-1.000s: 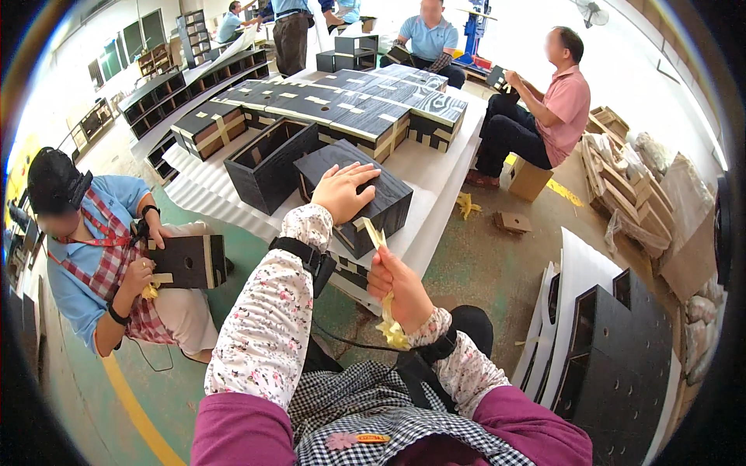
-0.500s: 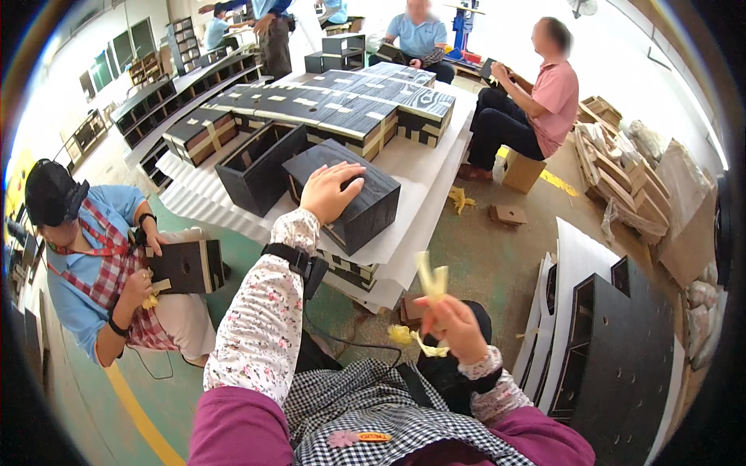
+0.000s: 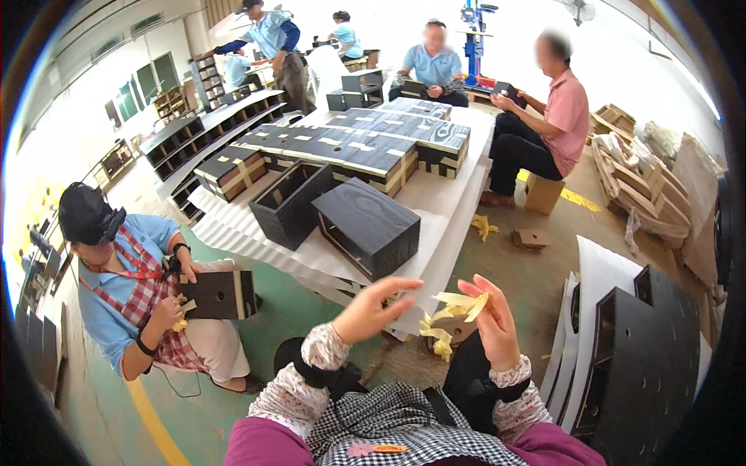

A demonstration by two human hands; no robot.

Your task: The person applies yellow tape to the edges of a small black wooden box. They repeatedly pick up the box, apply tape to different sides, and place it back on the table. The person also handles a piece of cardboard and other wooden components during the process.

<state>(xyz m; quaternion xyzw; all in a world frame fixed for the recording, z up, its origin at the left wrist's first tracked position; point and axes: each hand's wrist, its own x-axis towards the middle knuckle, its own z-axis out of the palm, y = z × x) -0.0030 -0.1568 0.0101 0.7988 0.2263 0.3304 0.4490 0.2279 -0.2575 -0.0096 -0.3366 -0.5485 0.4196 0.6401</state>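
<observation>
I'm pinching crumpled pale-yellow tape strips [image 3: 440, 339] in my right hand [image 3: 499, 330], left hand [image 3: 368, 312] fingers apart, ideally bunching loose ends clear of the black wood-grain box [image 3: 367, 219].

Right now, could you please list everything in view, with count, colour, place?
crumpled tape: one bunch, pale yellow, at right hand
near box: one, black, centre
second box: one, black, left of it
taped boxes: many, black, behind them
foam sheets: several, white, beneath
compartment units: several, black, lower right
workers: six, blue or pink tops, around
board pieces: several, brown, far right
fan: one, grey, top right
left hand: one, bare, left of tape
right hand: one, bare, touching tape
floral sleeves: two, white, forearms
</observation>
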